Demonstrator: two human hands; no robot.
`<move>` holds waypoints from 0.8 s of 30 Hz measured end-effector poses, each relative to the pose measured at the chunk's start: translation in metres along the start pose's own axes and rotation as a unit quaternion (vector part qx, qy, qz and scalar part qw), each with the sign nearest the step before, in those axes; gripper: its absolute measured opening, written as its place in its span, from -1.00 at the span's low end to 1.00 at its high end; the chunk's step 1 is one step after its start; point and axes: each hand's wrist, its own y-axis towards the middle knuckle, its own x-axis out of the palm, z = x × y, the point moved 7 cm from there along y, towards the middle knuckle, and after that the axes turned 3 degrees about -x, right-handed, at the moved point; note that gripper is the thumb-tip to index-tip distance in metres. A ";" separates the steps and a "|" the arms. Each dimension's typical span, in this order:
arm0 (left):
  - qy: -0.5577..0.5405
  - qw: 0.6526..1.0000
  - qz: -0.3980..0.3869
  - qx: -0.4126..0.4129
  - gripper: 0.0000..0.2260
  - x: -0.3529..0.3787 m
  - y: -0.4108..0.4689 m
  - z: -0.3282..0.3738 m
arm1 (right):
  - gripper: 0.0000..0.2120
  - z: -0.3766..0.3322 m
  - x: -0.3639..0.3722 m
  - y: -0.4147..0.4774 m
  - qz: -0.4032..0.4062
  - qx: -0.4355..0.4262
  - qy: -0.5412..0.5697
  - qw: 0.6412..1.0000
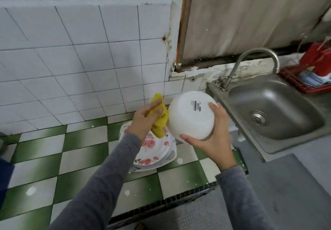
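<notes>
My right hand [213, 138] grips a white bowl [191, 117] by its rim, bottom turned toward me, a barcode sticker on its base. My left hand [145, 120] holds a crumpled yellow cloth [160, 117] just left of the bowl, the cloth touching the bowl's side. Both are held above a stack of white plates with pink flowers [152, 151] that rests on the green-and-white checkered counter [86, 156].
A steel sink [275, 108] with a curved tap [258, 61] lies to the right. A red dish rack [311, 79] stands at the far right. White tiled wall behind. The counter's front edge runs below my arms, with grey floor beyond it.
</notes>
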 end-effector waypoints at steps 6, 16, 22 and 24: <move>-0.035 0.998 -0.056 -0.020 -0.62 0.127 -0.024 -0.020 | 0.06 0.043 -0.123 -0.053 0.088 0.051 -0.029 0.994; -0.050 0.973 -0.218 -0.058 -0.49 0.391 -0.101 -0.070 | 0.02 0.123 -0.350 -0.177 0.245 0.128 -0.083 0.957; -0.042 0.954 -0.289 -0.060 -0.47 0.515 -0.113 -0.087 | 0.02 0.164 -0.446 -0.207 0.334 0.166 -0.095 0.923; -0.033 0.949 -0.307 -0.055 -0.47 0.550 -0.107 -0.091 | 0.04 0.182 -0.470 -0.208 0.352 0.178 -0.106 0.913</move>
